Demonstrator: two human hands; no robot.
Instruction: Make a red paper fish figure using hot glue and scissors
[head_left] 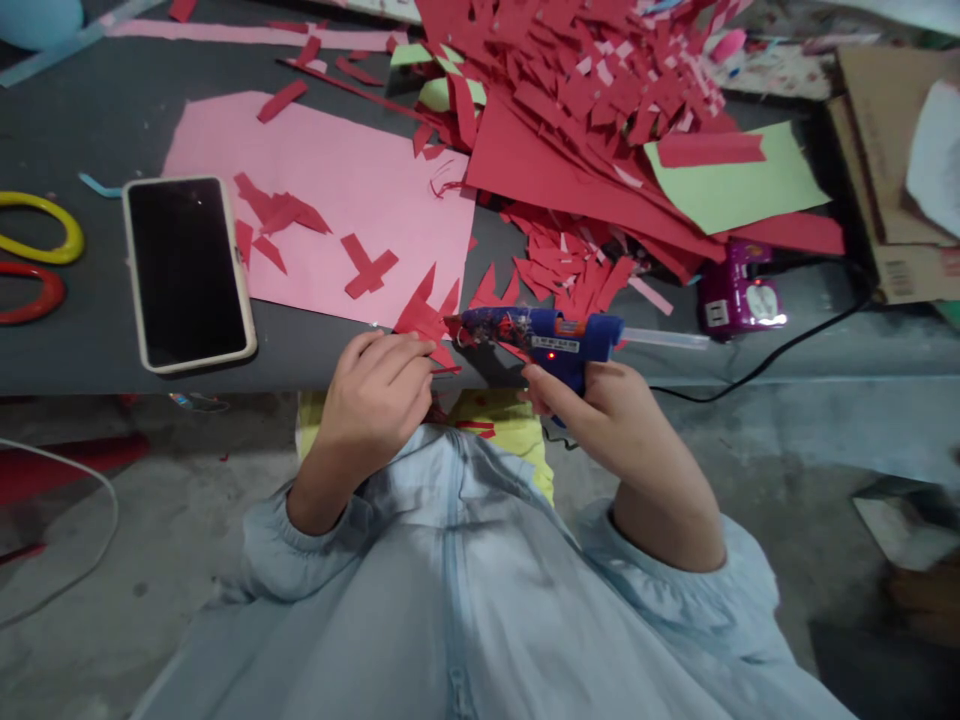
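My right hand [592,405] is wrapped round the grip of a blue hot glue gun [544,332], a clear glue stick [667,339] jutting from its back and a small red light glowing on its side. The nozzle points left, at or very near a folded red paper piece [421,318] at the table's front edge. On that piece rest the closed fingers of my left hand [382,385], holding it at its near side. Beyond it lies a pink paper sheet [322,180] with a red paper cross [369,266] and several red scraps on top.
A phone [189,275] lies at the left, beside scissors with yellow and red handles [45,240]. Red paper strips and sheets [555,150] pile up at the back, with green paper [742,185]. A purple device [739,290], a black cord [795,345] and cardboard [892,150] are at the right.
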